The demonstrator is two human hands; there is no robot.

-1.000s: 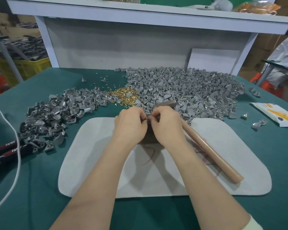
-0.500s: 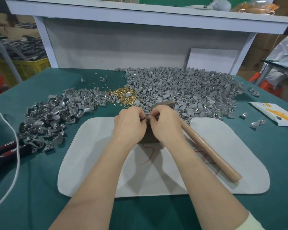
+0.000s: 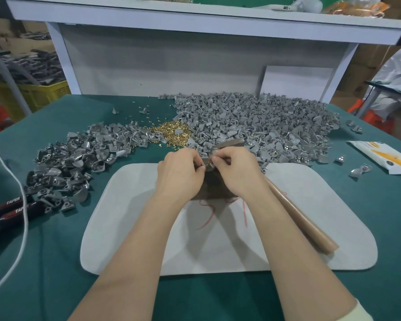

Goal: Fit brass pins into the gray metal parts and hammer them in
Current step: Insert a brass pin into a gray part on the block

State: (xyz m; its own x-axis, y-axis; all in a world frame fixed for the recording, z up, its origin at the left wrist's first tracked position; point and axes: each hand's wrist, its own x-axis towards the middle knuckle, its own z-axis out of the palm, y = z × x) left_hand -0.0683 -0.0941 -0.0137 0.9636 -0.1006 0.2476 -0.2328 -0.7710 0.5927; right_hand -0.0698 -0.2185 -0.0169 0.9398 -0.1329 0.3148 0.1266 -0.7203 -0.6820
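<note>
A single gray metal part [image 3: 206,163] is pinched between the fingertips of the left hand [image 3: 180,172] and the right hand [image 3: 235,172], which are brought close together just above a brown block [image 3: 214,189] at the far middle of the white mat [image 3: 130,228]. Whether a brass pin is already seated in it cannot be told, since that spot is hidden by the fingers. The step is judged to be the fitting of a pin, with hammering not yet begun: the hammer [image 3: 299,216] lies ungripped on the right, its handle passing beneath the right wrist. So small a pin could be dropped and lost among the heap of gray parts [image 3: 264,126] just beyond, or be started crooked and then bent when struck. The part could also be tipped off the block if set down unevenly. The loose brass pins [image 3: 171,133] are heaped farther off, left of centre.
</note>
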